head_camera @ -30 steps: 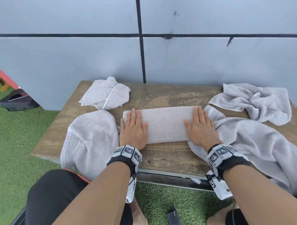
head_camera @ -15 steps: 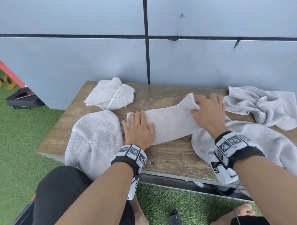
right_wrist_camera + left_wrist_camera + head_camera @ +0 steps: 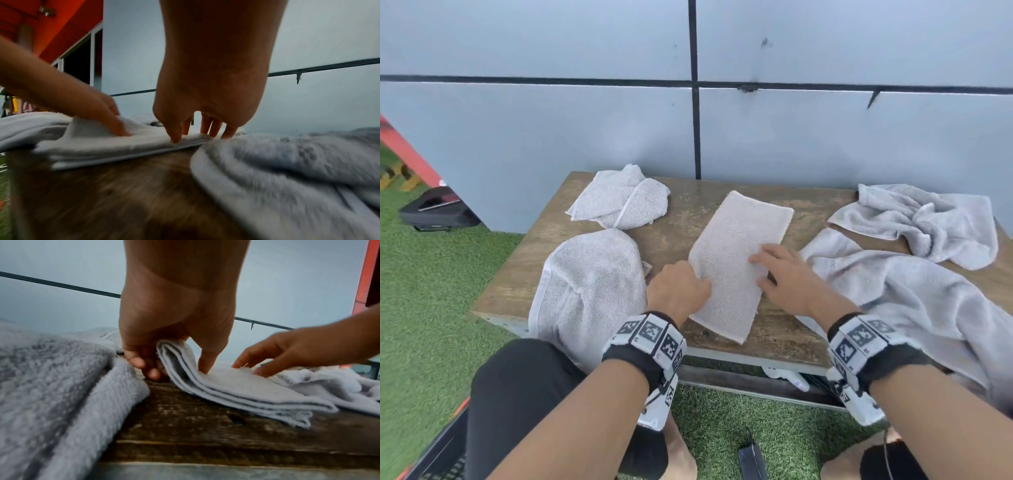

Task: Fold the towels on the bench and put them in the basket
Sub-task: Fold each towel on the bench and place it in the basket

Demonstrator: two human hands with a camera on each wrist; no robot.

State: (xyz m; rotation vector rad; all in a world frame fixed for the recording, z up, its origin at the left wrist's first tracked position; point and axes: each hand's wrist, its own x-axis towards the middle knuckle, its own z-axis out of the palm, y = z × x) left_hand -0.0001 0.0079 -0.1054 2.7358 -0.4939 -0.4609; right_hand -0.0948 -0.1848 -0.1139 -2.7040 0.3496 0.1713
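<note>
Folded towel now lies turned lengthwise at table centre, long axis running 7 to 1 o'clock; 0.5 s ago it lay crosswise with the right end lifted. Left hand pinches its left edge, thumb on top, fingers underneath. Right hand went from gripping to fingers spread, pressing the towel's right side flat.

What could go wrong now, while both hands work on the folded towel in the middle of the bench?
The left hand pinches only one edge of the folded towel, so its layers may slip apart when lifted. The loose towel touches its right side under the right hand and could be dragged along.
</note>
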